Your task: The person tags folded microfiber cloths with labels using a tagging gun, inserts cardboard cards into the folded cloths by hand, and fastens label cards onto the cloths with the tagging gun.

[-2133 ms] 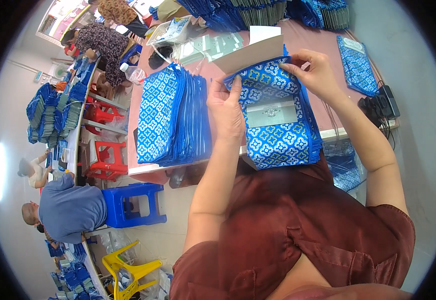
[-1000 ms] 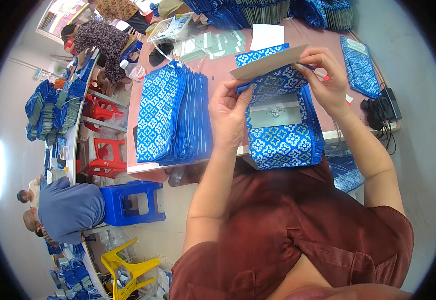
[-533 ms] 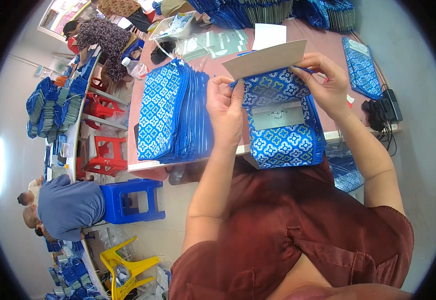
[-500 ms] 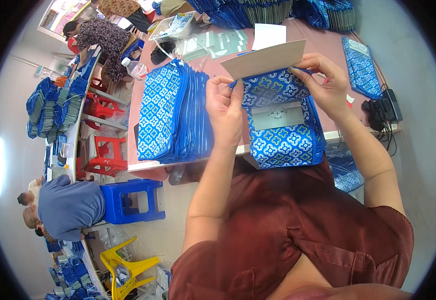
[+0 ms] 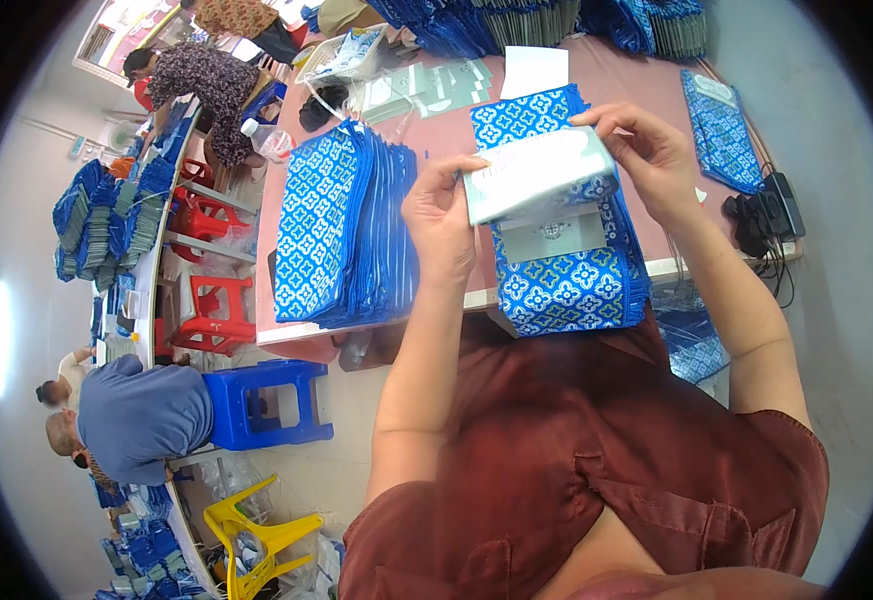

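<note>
Both my hands hold a pale printed card (image 5: 536, 172) by its two ends, slightly blurred, above a pile of blue-and-white patterned fabric pieces (image 5: 571, 290). My left hand (image 5: 441, 215) pinches the card's left end between thumb and fingers. At the other end, my right hand (image 5: 646, 160) grips the upper right corner with bent fingers. Just beyond the card shows a blue patterned flap (image 5: 526, 115); whether it joins the card is hidden. On top of the pile, below the held card, lies another pale card (image 5: 554, 232) with a small dark emblem.
Left of the pile stands a thick stack of blue patterned pieces (image 5: 316, 220) on the pink table (image 5: 443, 140). Farther back are loose pale cards (image 5: 426, 88), a white basket (image 5: 346, 55) and a bottle (image 5: 268, 138). A black power adapter (image 5: 782, 205) lies right. Other people work at left.
The card has tipped down toward me, so its printed pale face shows instead of the plain beige one. The blue flap now lies beyond it. My hands have shifted slightly.
</note>
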`<state>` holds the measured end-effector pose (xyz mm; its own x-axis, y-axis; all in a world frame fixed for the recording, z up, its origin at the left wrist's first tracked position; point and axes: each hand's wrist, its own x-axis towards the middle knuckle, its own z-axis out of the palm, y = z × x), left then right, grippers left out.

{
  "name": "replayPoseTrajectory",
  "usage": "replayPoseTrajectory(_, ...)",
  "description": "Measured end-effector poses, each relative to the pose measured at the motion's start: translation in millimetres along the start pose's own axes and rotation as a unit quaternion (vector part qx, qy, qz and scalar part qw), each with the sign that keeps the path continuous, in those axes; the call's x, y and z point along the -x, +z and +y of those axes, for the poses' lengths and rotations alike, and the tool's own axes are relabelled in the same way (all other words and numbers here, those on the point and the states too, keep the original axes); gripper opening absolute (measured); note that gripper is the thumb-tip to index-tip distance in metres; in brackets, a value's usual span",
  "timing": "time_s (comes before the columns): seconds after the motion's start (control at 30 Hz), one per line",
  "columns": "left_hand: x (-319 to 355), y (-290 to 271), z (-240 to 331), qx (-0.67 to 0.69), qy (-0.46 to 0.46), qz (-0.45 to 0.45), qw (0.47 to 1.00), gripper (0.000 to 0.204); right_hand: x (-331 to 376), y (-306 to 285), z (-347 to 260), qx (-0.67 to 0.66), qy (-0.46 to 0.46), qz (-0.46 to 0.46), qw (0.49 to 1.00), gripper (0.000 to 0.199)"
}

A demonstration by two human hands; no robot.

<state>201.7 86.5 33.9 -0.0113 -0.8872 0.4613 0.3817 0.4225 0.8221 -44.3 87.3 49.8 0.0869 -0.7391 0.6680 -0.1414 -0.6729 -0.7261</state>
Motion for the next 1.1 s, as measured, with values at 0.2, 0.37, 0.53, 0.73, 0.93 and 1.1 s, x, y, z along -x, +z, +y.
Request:
replayPoseTrajectory(0.2,1.8,4.7,1.7,-0.127,0.022,0.011,0.992,0.019,-12.4,-0.5,-18.5,-0.127,0.174,0.053,0.975,0.036)
replayPoseTrajectory(0.37,2.0,10.9,4.8,-0.182,0.044,-0.029,0.982,0.018,-13.7,2.5,-11.9,0.029,0.203,-0.132,0.97,0.028)
replayPoseTrajectory(0.53,-6.6,20.6,16.2,-0.082,-0.043,-0.055,0.994,0.028,-17.0,-2.7,-10.4,0.066,0.179,-0.094,0.977,0.026)
replayPoseTrajectory(0.73,-12.2,9.5,17.0,-0.01,-0.133,-0.106,0.985,0.043,-15.0,-2.1,-10.5,0.14,0.144,-0.064,0.977,0.024)
replayPoseTrajectory(0.93,-9.8,13.3,2.1,-0.096,-0.09,-0.02,0.991,0.019,-12.2,9.7,-16.6,0.022,0.101,-0.015,0.995,0.021)
replayPoseTrajectory(1.1,-8.9,6.8,-0.4,-0.093,-0.073,-0.022,0.993,0.019,-9.9,0.6,0.5,-0.026,0.131,-0.014,0.991,0.021)
